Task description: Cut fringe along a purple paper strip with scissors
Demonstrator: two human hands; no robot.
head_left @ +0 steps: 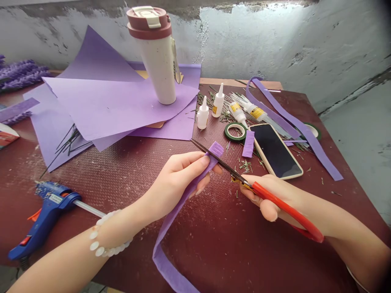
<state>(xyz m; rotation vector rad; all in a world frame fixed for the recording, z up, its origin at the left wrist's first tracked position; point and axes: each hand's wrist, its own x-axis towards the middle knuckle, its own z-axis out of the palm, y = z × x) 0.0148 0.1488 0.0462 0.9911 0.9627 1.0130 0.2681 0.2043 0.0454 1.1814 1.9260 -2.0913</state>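
Left forearm point(69, 252) nearest, beaded bracelet at the wrist, coming in from the near left. Maroon table point(275, 252) runs under everything. Purple sheets point(122, 101) overlap at far left. Purple strip point(171, 215) is the workpiece: near middle, tail trailing off the near edge, far end snipped into a fringe. Left hand point(175, 179) pinches it just short of the fringe, thumb on top. Second long strip point(299, 123) lies folded over at far right. White tumbler point(159, 69) stands on the sheets. Blue glue gun point(51, 211) lies on its side, near left. Red-handled scissors point(259, 191): right hand point(282, 187) wrapped round the handles, blades crossing the fringed end; can't tell if they're biting. Phone point(276, 150) lies face up, right. White bottles point(203, 118): two upright, two lying, far right of middle. Green tape roll point(227, 132) just nearer. Short fringed piece point(248, 144) beside the phone.
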